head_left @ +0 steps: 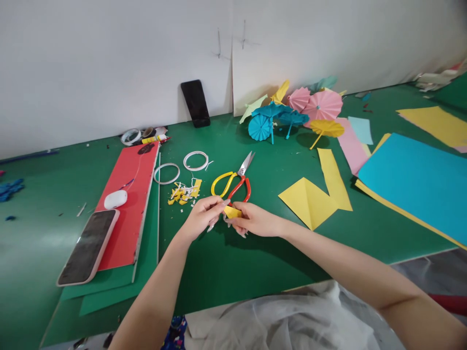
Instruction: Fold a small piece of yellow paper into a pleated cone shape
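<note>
A small folded piece of yellow paper [232, 212] is pinched between my two hands, just above the green table. My left hand [205, 216] is closed on its left end, thumb on top. Around its right side the fingers of my right hand [251, 218] are closed as well. Directly beyond my fingertips lie scissors [241, 171] with one yellow and one red handle, blades apart and pointing away. Left of them is a small heap of yellow and white paper scraps [184, 192]. A creased yellow paper square [308, 203] and a yellow strip [333, 180] lie to the right.
Two tape rolls [196, 161] lie behind the scraps. Leftward, a red board [127, 204] carries a white earphone case [116, 199] and a phone [88, 247]. Paper umbrellas [323, 105] stand at the back by another phone [196, 103]. Blue sheets [416, 180] cover the right side.
</note>
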Action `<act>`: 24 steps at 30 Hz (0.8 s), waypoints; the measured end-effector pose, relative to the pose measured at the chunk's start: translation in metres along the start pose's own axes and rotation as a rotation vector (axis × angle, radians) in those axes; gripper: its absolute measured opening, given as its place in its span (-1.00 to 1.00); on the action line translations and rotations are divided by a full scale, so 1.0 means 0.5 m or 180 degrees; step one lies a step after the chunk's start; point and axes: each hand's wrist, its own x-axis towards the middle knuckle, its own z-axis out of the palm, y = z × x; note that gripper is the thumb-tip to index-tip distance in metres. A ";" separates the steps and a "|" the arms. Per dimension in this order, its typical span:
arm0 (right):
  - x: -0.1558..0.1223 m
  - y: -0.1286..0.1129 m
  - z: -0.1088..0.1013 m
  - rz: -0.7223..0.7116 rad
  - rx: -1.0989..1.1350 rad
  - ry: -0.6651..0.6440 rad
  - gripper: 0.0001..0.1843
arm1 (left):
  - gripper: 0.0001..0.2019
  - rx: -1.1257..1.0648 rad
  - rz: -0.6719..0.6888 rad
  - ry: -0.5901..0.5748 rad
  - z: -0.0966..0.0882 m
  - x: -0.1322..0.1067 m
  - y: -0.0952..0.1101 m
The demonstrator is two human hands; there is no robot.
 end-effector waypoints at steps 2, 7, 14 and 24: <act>0.000 0.000 0.002 -0.0012 -0.0035 0.0061 -0.74 | -0.62 -0.0028 -0.0006 0.0019 0.001 0.001 0.000; 0.000 -0.005 -0.004 0.0049 -0.0111 -0.0223 -0.60 | -0.64 -0.0013 -0.0005 0.0061 0.002 0.000 0.001; 0.000 0.000 -0.005 -0.0084 -0.0245 0.0068 -0.61 | -0.66 0.0201 0.0142 0.0100 0.008 -0.003 0.013; -0.003 -0.007 -0.019 0.0145 0.0058 -0.0335 -0.55 | -0.59 0.0682 0.0193 0.0056 0.012 -0.007 0.018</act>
